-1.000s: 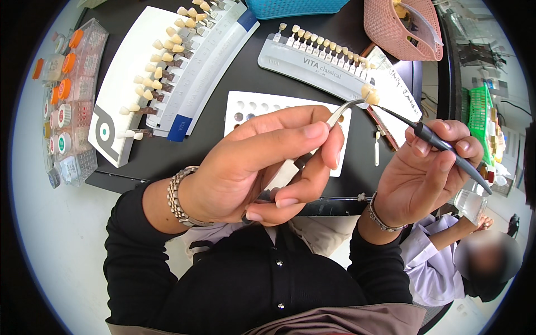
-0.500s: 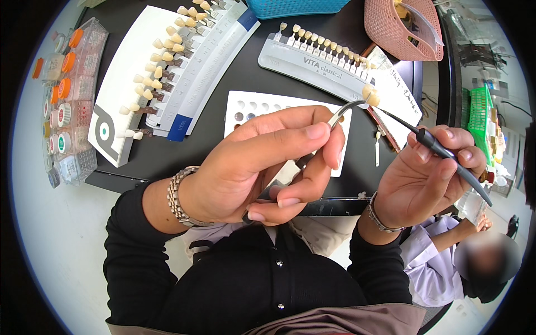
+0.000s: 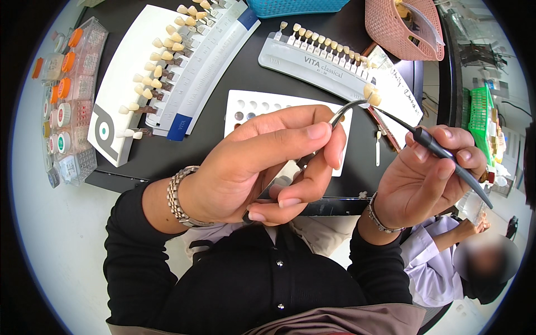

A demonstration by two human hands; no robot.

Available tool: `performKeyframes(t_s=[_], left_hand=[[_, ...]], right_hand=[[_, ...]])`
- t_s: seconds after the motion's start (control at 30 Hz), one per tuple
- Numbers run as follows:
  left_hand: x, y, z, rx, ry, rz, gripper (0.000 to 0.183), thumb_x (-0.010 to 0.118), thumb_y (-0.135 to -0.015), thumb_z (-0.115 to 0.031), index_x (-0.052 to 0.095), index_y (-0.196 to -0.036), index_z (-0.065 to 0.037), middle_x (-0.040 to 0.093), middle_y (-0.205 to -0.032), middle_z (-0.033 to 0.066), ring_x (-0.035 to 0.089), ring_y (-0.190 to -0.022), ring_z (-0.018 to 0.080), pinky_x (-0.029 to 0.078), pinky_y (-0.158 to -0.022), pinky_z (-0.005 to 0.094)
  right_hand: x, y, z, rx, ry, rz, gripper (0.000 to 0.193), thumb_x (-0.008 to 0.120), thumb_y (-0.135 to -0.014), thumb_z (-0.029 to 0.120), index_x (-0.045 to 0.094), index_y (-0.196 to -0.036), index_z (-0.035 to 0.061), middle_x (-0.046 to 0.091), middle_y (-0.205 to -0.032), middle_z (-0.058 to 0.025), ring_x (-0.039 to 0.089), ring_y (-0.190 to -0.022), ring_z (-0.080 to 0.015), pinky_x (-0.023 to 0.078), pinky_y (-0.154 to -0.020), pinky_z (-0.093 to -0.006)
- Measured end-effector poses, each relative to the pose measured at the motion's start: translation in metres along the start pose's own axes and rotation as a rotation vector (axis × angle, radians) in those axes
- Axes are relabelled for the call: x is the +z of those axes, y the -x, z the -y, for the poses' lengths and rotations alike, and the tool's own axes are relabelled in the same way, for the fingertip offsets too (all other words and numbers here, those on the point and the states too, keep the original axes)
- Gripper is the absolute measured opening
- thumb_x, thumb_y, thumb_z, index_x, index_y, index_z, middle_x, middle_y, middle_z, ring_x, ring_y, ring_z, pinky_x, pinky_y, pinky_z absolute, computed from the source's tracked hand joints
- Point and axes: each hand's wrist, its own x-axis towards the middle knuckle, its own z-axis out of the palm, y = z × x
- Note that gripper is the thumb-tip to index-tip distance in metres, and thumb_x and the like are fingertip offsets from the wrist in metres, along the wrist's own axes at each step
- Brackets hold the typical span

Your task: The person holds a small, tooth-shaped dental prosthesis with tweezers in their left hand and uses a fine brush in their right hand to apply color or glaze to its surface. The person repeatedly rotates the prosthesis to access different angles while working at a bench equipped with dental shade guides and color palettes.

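Observation:
My left hand [image 3: 262,153] is closed around curved metal forceps [image 3: 347,107], most of whose handle is hidden by the fingers. At their tip sits a small cream-yellow dental crown [image 3: 372,96], raised above the table. From the right, my right hand [image 3: 432,170] pinches a slim black-handled brush or similar instrument [image 3: 432,142] like a pen. Its thin dark tip points left and ends right beside the crown's lower edge; whether it touches cannot be made out. Below and behind my left hand lies a white palette [image 3: 234,103] with round wells, partly covered.
A large tooth shade guide [image 3: 206,84] lies at the left and a smaller grey one [image 3: 301,66] behind the crown. A blue basket [image 3: 296,6] and pink basket [image 3: 385,33] stand at the back. A jar organizer [image 3: 84,106] is far left; another person [image 3: 432,262] sits at right.
My right hand has shifted very slightly left, bringing the instrument a touch closer to the crown. My left hand keeps its grip on the forceps, nearly still.

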Motion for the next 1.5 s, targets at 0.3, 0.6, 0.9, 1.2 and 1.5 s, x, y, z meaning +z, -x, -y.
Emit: performKeyframes(t_s=[0.3,0.6,0.9,1.2,1.5], left_hand=[[-0.0002,-0.0007,-0.0002,0.002,-0.009,0.0,0.023,0.029,-0.089,-0.024,0.035,-0.078,-0.005,0.033,-0.046,0.0025,0.023,-0.028,0.0049,0.023,-0.027,0.0164],[-0.0003,-0.001,0.0008,0.002,-0.016,-0.005,0.022,0.03,-0.088,-0.024,0.035,-0.078,-0.005,0.032,-0.046,0.0027,0.022,-0.028,0.0048,0.023,-0.027,0.0165],[-0.0006,-0.0004,0.0009,-0.002,-0.022,-0.004,0.022,0.031,-0.088,-0.024,0.035,-0.078,-0.005,0.033,-0.046,0.003,0.022,-0.029,0.0047,0.023,-0.027,0.0167],[-0.0013,-0.0003,0.0006,-0.008,0.002,0.003,0.021,0.031,-0.089,-0.023,0.035,-0.078,-0.005,0.033,-0.046,0.0033,0.022,-0.029,0.0045,0.022,-0.027,0.0165],[-0.0009,-0.0007,0.0005,-0.02,0.025,0.008,0.022,0.03,-0.089,-0.023,0.034,-0.078,-0.004,0.033,-0.045,0.0036,0.021,-0.028,0.0049,0.022,-0.026,0.0166]], right_hand=[[0.004,0.0007,0.0,0.012,-0.012,-0.086,0.02,0.05,-0.081,0.009,0.035,-0.093,0.0041,0.049,-0.086,-0.0159,0.055,-0.063,-0.0171,0.05,-0.058,-0.025],[0.0001,0.0014,0.0025,0.02,-0.007,0.035,0.013,0.044,-0.084,0.007,0.038,-0.094,0.0022,0.045,-0.092,-0.0142,0.05,-0.077,-0.0161,0.047,-0.064,-0.0265],[0.0007,0.0018,0.0024,0.018,-0.017,0.033,0.013,0.044,-0.084,0.007,0.038,-0.095,0.0024,0.046,-0.092,-0.0144,0.05,-0.076,-0.0156,0.047,-0.065,-0.0272],[0.0024,0.0019,0.0009,0.015,0.013,-0.067,0.02,0.048,-0.082,0.01,0.034,-0.094,0.0049,0.047,-0.087,-0.016,0.054,-0.063,-0.0165,0.05,-0.059,-0.0262],[-0.0013,0.0017,0.0019,0.014,-0.03,0.042,0.013,0.042,-0.084,0.007,0.038,-0.096,0.0026,0.045,-0.093,-0.0138,0.05,-0.075,-0.0146,0.048,-0.067,-0.0286]])
